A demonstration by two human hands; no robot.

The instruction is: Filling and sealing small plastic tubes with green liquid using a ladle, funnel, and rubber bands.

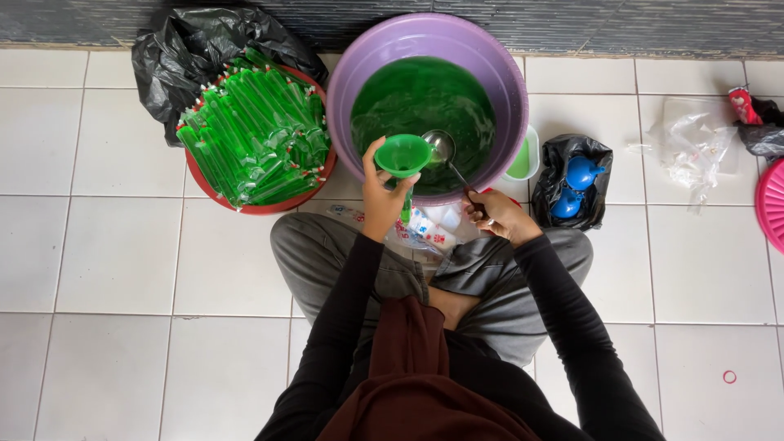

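Fingers (377, 163) hiding funnel (403, 155) spout

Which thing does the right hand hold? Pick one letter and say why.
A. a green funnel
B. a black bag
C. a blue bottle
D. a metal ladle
D: the right hand grips the handle of the metal ladle, whose bowl is over the green liquid in the purple basin, while the left hand holds the green funnel.
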